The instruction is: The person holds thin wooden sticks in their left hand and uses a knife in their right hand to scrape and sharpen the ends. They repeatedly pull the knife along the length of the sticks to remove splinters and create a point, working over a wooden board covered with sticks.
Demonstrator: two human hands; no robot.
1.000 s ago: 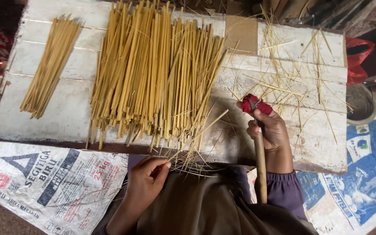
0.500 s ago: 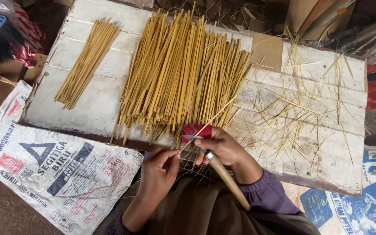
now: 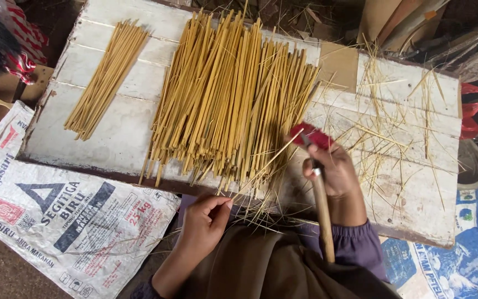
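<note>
Seen from above: a white plank bench (image 3: 112,133), worn and scraped, with work laid out in sorted zones. Far left, a small neat bundle of sticks (image 3: 105,80), set apart, probably as a finished lot. In the middle, a big fanned pile of yellow sticks (image 3: 228,99), ends pointing toward the worker so each can be drawn off from the near edge. On the right planks, loose thin shavings (image 3: 394,127), scattered where trimmings appear to land.

Right hand (image 3: 336,171) closed around a knife (image 3: 319,182) with a long wooden handle running back along the forearm and a red wrapping at the top end; fingers clamped firmly on it, blade end kept over the bench edge. Left hand (image 3: 206,218) lower, near the lap, fingers pinched narrow on one thin stick (image 3: 266,163) that slants up toward the knife (held at its near end, seemingly so the far end meets the blade). Thin slivers gathered between bench edge and lap. Printed sacks (image 3: 67,216) spread on the floor at either side, likely to catch waste.
</note>
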